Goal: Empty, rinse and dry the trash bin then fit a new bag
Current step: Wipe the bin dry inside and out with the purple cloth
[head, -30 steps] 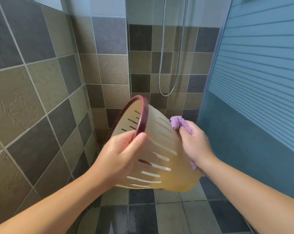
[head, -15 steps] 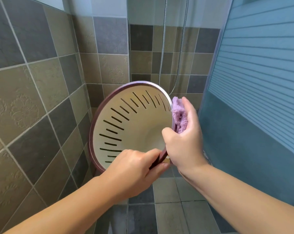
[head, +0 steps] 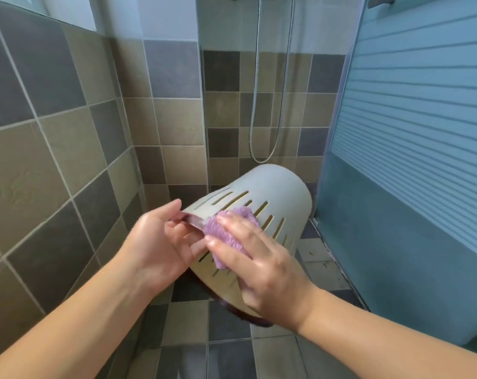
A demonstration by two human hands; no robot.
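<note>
A cream slotted trash bin (head: 275,195) with a dark red rim is held in the air at the centre, its closed base pointing away and up, its rim towards me. My left hand (head: 160,242) grips the bin's rim at the left. My right hand (head: 262,258) lies with fingers spread on the bin's outer wall and presses a purple cloth (head: 229,231) against it. Part of the cloth is hidden under my fingers.
Tiled walls (head: 54,149) close in on the left and behind. A shower hose (head: 270,105) hangs on the far wall. A blue striped shower door (head: 412,149) stands at the right. Grey and beige floor tiles (head: 226,348) lie below.
The bin has turned over: its open mouth faced me before, its base now points away. My right hand has moved the cloth from the rim onto the outer wall.
</note>
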